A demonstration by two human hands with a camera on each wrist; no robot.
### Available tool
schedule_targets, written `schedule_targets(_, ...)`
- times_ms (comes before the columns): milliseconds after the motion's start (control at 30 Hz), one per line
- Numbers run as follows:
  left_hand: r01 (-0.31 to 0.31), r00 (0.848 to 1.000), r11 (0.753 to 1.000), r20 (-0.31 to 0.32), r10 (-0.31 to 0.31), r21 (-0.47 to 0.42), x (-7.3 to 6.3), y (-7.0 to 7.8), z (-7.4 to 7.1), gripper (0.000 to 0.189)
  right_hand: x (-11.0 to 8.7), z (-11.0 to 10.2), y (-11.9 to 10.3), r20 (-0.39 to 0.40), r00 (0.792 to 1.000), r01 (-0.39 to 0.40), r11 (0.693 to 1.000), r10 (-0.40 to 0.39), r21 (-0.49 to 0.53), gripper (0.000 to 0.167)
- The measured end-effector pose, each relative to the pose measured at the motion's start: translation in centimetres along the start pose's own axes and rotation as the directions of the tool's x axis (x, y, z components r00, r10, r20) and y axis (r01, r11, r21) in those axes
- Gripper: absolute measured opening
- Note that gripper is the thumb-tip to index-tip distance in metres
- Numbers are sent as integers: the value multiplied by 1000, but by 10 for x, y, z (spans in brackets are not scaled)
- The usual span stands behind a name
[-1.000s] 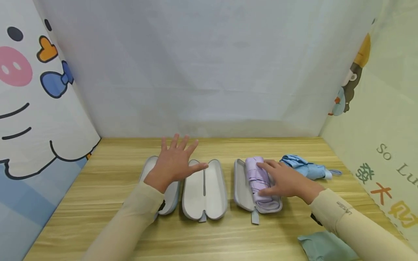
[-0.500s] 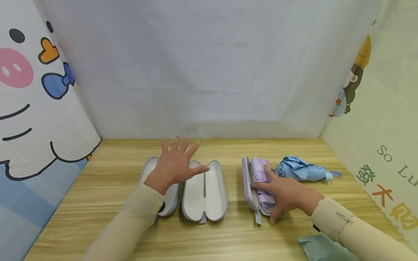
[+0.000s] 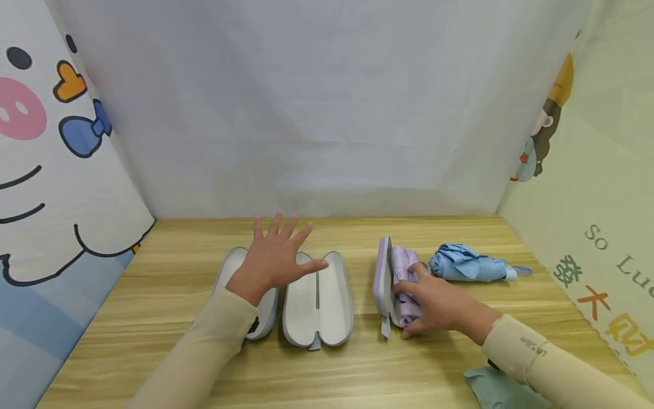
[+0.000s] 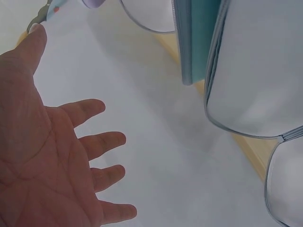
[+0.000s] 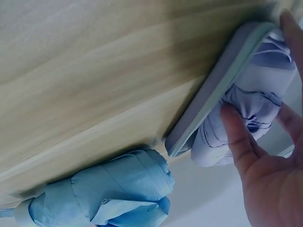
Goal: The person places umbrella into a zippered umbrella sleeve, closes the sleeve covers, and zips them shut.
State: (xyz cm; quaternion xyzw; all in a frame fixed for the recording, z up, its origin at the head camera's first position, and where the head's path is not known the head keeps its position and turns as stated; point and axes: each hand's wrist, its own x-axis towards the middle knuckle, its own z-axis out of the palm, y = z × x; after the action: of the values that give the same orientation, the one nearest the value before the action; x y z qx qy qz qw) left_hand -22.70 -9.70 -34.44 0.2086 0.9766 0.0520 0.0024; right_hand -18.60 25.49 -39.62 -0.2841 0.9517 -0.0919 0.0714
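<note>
My right hand [image 3: 447, 298] has its fingers curled over a folded lilac umbrella [image 3: 402, 258] lying in a lilac zip case [image 3: 380, 278]. The left half of this case stands steeply up beside the umbrella. In the right wrist view, a fingertip presses the umbrella's wrapped cloth [image 5: 213, 137], while the thumb reaches toward one end of the case [image 5: 208, 101]. With fingers spread wide, my left hand [image 3: 268, 258] hovers above two zip cases with pale linings and holds nothing. It covers part of the leftmost case [image 3: 268, 318]; the other case [image 3: 336, 301] lies spread out flat.
Just right of the lilac case, a folded blue umbrella [image 3: 475, 266] lies on the wood-grain table [image 3: 327, 380]. A pale green cloth item [image 3: 498, 389] sits at the front right, partly under my right sleeve. Printed cloth walls border the table.
The left half of the lilac case has swung up from lying flat. My right hand has shifted its fingers on the umbrella. My left hand has stayed in place.
</note>
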Motion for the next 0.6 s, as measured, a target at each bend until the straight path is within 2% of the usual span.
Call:
schedule_targets(167,1,1000,1000,-2,-1,0,-1,1,-2,93,4,-2,0,-3,1000,2,1000,-2,17,88)
schedule_targets(300,1,1000,1000,-1,-1,2,-2,1,-2,93,1,-16,6,49,999,-13,996,8,91,92)
schedule_targets(400,5,1000,1000,-6,-5,3,-3,0,-3,93,-1,-28,10,66,998,-7,996,1,85,91)
schedule_targets(500,8,1000,1000,-5,-8,2,-4,0,-3,93,-1,-34,14,77,997,-4,1000,3,14,105)
schedule_targets(600,6,1000,1000,-4,-6,-1,-6,-1,-2,93,1,-32,17,107,994,-18,1000,21,-23,129)
